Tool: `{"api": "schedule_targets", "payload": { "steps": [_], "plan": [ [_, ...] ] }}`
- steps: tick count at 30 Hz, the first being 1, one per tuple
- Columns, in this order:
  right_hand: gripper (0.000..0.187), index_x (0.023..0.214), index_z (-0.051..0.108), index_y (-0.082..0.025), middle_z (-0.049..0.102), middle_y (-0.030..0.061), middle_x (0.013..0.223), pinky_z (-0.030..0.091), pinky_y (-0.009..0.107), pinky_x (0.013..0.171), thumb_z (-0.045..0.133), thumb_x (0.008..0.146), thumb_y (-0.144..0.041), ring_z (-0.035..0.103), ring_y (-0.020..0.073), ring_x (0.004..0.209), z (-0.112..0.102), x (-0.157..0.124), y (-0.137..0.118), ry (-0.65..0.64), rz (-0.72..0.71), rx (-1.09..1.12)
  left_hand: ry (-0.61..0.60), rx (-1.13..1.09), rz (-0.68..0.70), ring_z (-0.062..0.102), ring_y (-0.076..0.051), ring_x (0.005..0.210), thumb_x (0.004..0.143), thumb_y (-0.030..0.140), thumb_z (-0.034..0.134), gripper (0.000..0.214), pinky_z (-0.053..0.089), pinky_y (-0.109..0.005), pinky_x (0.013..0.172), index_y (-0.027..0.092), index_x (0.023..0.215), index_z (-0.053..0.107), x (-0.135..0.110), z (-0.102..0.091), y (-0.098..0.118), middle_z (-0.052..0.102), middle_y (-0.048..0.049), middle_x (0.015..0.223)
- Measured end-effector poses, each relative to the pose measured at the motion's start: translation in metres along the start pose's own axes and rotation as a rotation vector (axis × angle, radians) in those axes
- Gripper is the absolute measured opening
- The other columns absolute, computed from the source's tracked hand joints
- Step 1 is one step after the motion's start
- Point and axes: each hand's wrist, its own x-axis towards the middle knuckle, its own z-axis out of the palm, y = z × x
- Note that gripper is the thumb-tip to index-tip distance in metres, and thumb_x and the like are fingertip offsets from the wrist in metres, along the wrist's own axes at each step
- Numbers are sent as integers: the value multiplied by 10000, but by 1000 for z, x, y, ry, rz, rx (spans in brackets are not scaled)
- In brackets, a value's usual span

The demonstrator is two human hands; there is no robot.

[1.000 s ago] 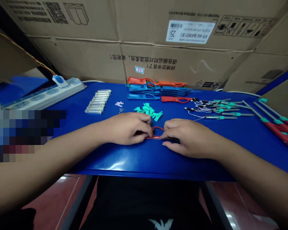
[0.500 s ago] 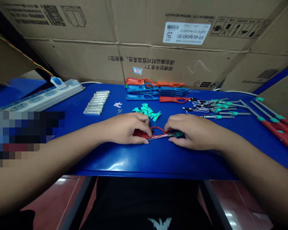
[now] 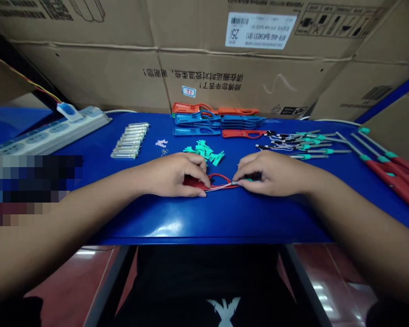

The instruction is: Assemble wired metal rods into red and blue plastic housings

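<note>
My left hand (image 3: 173, 176) is closed around the wide end of a red lighter handle shell (image 3: 221, 176), which lies low over the blue table. Its thumb and fingers press on the shell from both sides. My right hand (image 3: 276, 175) pinches a metal lighter tube (image 3: 234, 183) at the shell's narrow end. Thin white wires (image 3: 220, 187) run from this tube along the shell toward my left fingers. Part of a green collar shows under my right palm; the rest of the tube is hidden. Green trigger pieces (image 3: 204, 151) lie in a heap just beyond my hands.
Clear fuel tanks (image 3: 129, 141) lie in a row at left, near a power strip (image 3: 85, 122). Blue, orange and red handle shells (image 3: 197, 131) are stacked behind. Wired metal tubes (image 3: 313, 144) and red lighters (image 3: 391, 181) lie at right. A cardboard box (image 3: 197, 59) stands behind.
The right hand has shifted its hold, with its thumb and finger now pinching the tube's wired end; more of the wires show. The whole view has shifted slightly.
</note>
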Motion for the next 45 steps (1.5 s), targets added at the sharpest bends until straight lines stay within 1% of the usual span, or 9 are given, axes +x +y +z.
{"api": "schedule_targets", "payload": {
  "steps": [7,14,20,26,31,34,36,40,45],
  "plan": [
    [236,1008,753,-182,722,55,971,495,299,773,548,932,-270,648,165,855,1,3,8,-39,66,115,-3,-11,-7,627,-138,870,876,326,725,228,505,-249,800,258,1089,773,0,-1,0,643,-44,993],
    [219,969,744,-181,730,47,968,468,290,740,546,927,-264,639,158,831,1,4,7,-36,100,83,4,-26,2,640,-138,866,876,318,723,227,525,-251,794,277,1094,775,1,-2,2,670,-43,990],
    [216,960,749,-184,740,24,878,433,261,639,577,917,-309,611,127,693,1,7,13,-60,112,121,-4,-28,-9,644,-140,875,881,318,718,228,531,-248,787,276,1097,775,1,-2,2,669,-48,1004],
    [225,980,751,-182,740,32,913,444,277,680,570,925,-304,627,146,751,1,5,15,-51,92,92,-3,-32,1,651,-138,878,881,303,718,226,533,-239,790,272,1097,778,1,-3,2,671,-49,1008],
    [202,960,749,-174,723,47,909,451,294,734,565,906,-238,627,165,794,-1,2,7,-13,17,-19,-3,-8,16,653,-139,880,888,303,710,227,539,-242,802,280,1103,776,1,-3,3,678,-49,1008],
    [190,982,747,-186,724,44,935,456,294,755,585,903,-247,638,172,834,-2,2,2,25,-6,-49,-4,4,21,651,-141,883,894,317,704,222,539,-245,802,275,1101,775,1,-2,2,674,-51,1008],
    [181,984,745,-194,727,32,917,455,286,742,599,903,-266,642,164,814,-3,2,0,35,-13,-44,-6,1,22,650,-140,883,894,315,706,226,535,-242,801,274,1106,774,0,-2,2,673,-51,1009],
    [180,994,738,-191,721,26,904,446,280,729,624,898,-293,635,161,809,-5,0,2,-3,-33,-48,-8,1,19,646,-138,873,889,302,711,232,526,-241,801,265,1109,774,0,-2,1,668,-53,1013],
    [185,995,738,-198,714,24,889,431,276,701,651,892,-325,620,157,772,-9,-5,8,-69,1,-69,-1,16,16,643,-139,883,885,301,716,220,520,-243,816,262,1092,780,0,-2,3,662,-54,1019]
  ]
}}
